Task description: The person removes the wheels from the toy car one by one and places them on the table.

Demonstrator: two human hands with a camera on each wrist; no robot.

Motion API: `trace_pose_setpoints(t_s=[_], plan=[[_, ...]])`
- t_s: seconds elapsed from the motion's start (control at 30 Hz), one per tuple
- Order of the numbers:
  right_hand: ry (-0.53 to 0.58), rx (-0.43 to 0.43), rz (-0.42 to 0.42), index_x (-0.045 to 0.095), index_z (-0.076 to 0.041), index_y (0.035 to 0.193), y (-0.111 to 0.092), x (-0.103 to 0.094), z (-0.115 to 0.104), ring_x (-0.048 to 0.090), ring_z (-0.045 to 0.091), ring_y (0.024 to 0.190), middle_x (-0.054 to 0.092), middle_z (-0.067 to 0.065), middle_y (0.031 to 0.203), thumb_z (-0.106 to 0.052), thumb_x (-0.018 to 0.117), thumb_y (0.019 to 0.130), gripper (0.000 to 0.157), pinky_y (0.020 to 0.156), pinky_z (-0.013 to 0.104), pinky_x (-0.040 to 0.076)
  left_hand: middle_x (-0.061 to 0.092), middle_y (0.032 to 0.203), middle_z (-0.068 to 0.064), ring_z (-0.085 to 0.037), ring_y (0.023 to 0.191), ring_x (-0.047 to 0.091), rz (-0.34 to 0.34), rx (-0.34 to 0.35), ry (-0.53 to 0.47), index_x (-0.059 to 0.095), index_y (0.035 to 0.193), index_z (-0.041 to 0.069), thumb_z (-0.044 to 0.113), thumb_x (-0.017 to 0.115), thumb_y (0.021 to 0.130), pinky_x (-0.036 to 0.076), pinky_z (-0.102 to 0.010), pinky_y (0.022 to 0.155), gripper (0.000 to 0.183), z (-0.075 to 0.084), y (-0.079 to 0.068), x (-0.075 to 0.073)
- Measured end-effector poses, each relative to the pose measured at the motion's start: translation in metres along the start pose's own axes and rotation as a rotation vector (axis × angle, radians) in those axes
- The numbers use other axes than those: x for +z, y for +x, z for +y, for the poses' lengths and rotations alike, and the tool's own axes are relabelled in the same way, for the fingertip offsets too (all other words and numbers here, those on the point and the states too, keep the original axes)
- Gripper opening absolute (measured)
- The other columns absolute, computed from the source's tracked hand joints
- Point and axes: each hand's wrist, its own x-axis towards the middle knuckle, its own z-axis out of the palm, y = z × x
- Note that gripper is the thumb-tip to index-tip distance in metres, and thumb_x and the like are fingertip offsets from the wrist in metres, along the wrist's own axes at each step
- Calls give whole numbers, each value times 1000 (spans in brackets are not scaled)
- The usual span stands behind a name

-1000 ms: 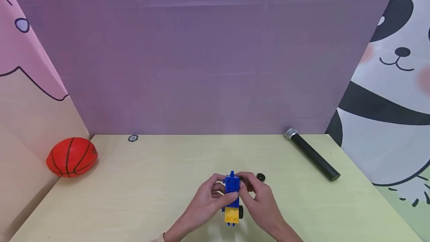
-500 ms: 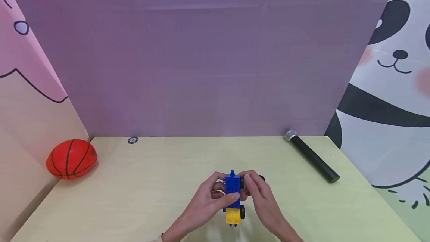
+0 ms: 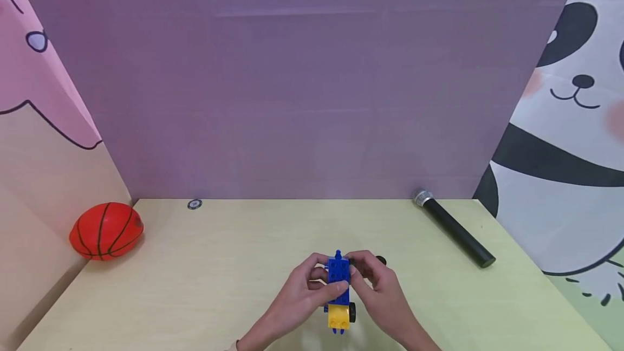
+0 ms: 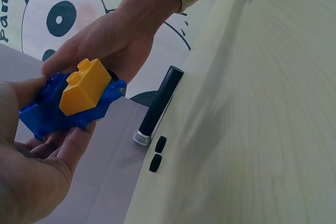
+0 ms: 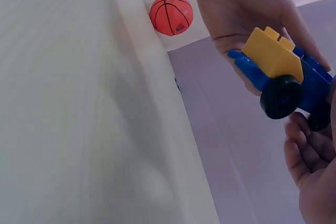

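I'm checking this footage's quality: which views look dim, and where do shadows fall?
Head: bright, fairly even, only faint shadow on the table near the toy vehicle; left wrist: dimmer, a soft dark band across the table; right wrist: also dim, a broad soft shadow along the table.

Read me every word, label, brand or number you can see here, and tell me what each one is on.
"panda": sideways on the wall beside the panda drawing, left wrist view.
Small mark on the red ball: too small to read.
Marking on the round disc: too small to read.
On the blue and yellow toy: no readable text.
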Motion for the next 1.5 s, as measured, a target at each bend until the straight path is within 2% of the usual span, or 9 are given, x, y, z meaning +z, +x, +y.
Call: trace_pose_setpoints(t_s=[0.1, 0.2, 0.33, 0.53, 0.8, 1.0, 1.17, 1.33, 1.5], plan=[[-63, -82, 41, 62, -7, 122, -1, 3, 2, 67, 15, 90, 71, -4, 106, -2, 59, 104, 20, 89, 30, 54, 72, 102, -11, -28, 92, 74, -5, -2, -17, 53, 130, 3, 26, 69, 101, 60, -38, 82, 41, -1, -1, 0], [-39, -125, 30, 56, -5, 124, -2, 3, 5, 67, 15, 91, 70, 0, 108, 2, 54, 105, 21, 87, 28, 55, 71, 103, -12, -29, 93, 74, -14, -1, -33, 52, 130, 2, 26, 69, 101, 60, -38, 80, 41, 0, -2, 0], [50, -69, -1, 53, -1, 121, -1, 3, 5, 65, 17, 91, 65, 7, 105, -4, 42, 111, 16, 84, 26, 54, 72, 104, -11, -26, 94, 74, -28, 3, -27, 52, 131, 2, 26, 68, 101, 60, -38, 81, 42, 0, -2, 0], [102, -33, -2, 58, 0, 103, -1, 0, 7, 58, 22, 72, 55, 7, 81, -12, 29, 115, 33, 70, 27, 51, 73, 108, -9, -25, 95, 75, -41, 11, -20, 51, 132, 4, 27, 68, 101, 60, -39, 83, 42, 3, -3, 1], [123, 47, -54, 60, -1, 101, 3, -1, 7, 58, 21, 68, 57, 3, 79, -17, 39, 114, 29, 68, 28, 52, 73, 103, -8, -23, 89, 74, -41, 20, 10, 52, 131, 4, 28, 68, 101, 60, -35, 82, 41, 5, -2, -1], [92, 44, -79, 63, 2, 114, 5, -3, 4, 64, 19, 76, 65, 5, 88, -14, 45, 113, 24, 76, 29, 55, 73, 104, -9, -25, 91, 74, -26, 12, -4, 52, 130, 2, 27, 68, 101, 60, -36, 81, 41, 4, -3, -2], [63, 95, -65, 62, 1, 121, 2, -4, 1, 69, 19, 87, 70, 9, 104, -12, 52, 110, 20, 88, 28, 56, 73, 105, -8, -24, 91, 73, -14, 1, 13, 53, 129, 3, 29, 70, 100, 60, -35, 81, 43, 3, -3, 0], [-18, 144, -28, 66, -7, 118, -1, -2, -2, 68, 17, 91, 70, 3, 105, -13, 61, 105, 15, 93, 35, 52, 73, 103, -6, -24, 89, 73, -9, -8, 38, 53, 130, 4, 27, 70, 100, 60, -34, 80, 42, 0, -3, 1], [-67, 96, 19, 68, -11, 114, -3, 1, -6, 65, 16, 86, 70, -4, 99, -5, 64, 101, 15, 89, 35, 53, 73, 104, -7, -23, 88, 73, -16, 3, 33, 52, 129, 5, 26, 68, 102, 61, -35, 77, 38, -1, -1, 0]])
